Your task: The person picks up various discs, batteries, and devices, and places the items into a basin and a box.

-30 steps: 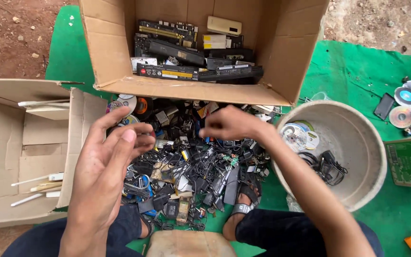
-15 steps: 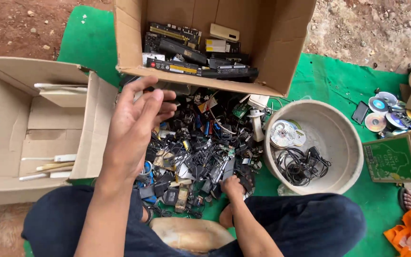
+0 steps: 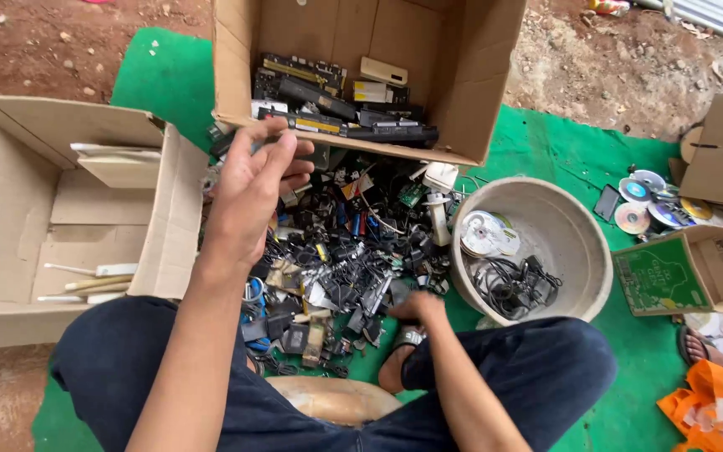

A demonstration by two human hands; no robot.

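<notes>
The left hand (image 3: pixel 248 197) is raised over the far left edge of the pile of small electronic scraps (image 3: pixel 340 259), fingers loosely curled round a small dark piece at the fingertips; what the piece is cannot be told. The right hand (image 3: pixel 416 308) lies low at the near edge of the pile, fingers bent down among the parts; whether it has closed on one I cannot tell.

Sorting here goes best by lifting one piece clear of the tangled wires before moving it, and by keeping the lifted piece pinched firmly so it does not fall back; loose cables could drag neighbours along.

Around: a big cardboard box (image 3: pixel 479 100) of dark long devices far; an open box (image 3: pixel 18 167) with white sticks left; a round basin (image 3: pixel 583 251) with discs and cables right, just beside the pile; loose discs (image 3: pixel 638 209) on the green mat (image 3: pixel 161 75) far right.
</notes>
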